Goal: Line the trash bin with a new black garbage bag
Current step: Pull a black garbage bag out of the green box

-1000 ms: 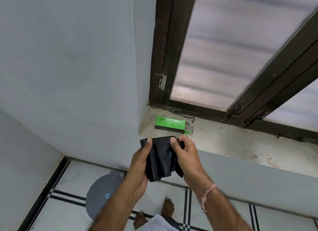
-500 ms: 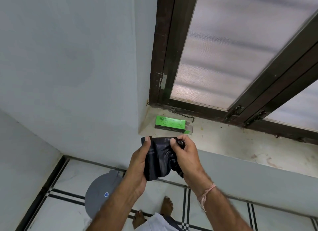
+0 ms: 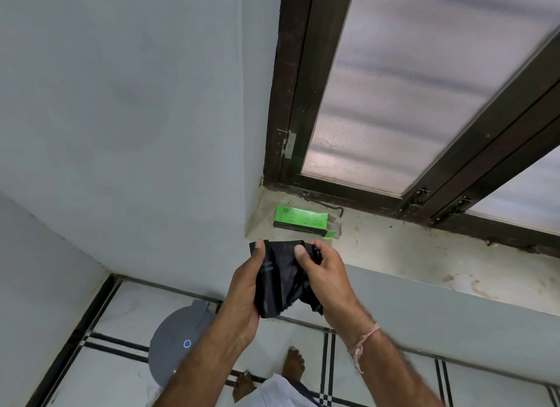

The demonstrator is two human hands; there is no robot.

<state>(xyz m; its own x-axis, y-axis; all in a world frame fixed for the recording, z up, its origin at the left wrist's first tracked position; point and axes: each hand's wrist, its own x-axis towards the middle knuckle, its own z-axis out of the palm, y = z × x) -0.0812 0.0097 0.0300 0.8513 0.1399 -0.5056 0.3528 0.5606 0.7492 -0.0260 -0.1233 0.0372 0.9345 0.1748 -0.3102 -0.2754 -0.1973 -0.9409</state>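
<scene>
Feet stand bare on the white tiled floor at the bottom of the view, and just to their left sits the grey trash bin, seen from above with its lid closed and a small blue sticker on top — no liner shows on it from here. Above it, at chest height, both hands work one folded black garbage bag. The left hand grips the bag's left edge, thumb pressed flat on the front near the top corner; the right hand pinches the crumpled right side, thumb on the front and fingers curled behind. The bag hangs bunched between them, still mostly folded. The step in hand looks like finding the mouth and opening the bag out, and it would go best if the person rubs the two layers apart at the top edge between thumb and fingers, then parts the hands and shakes the bag downward so air fills it — thin film clings and can tear if yanked from the crumpled side. Beyond the hands, on the stained window sill, lies a green box with an open end flap, close to the dark window frame and its frosted panes.
</scene>
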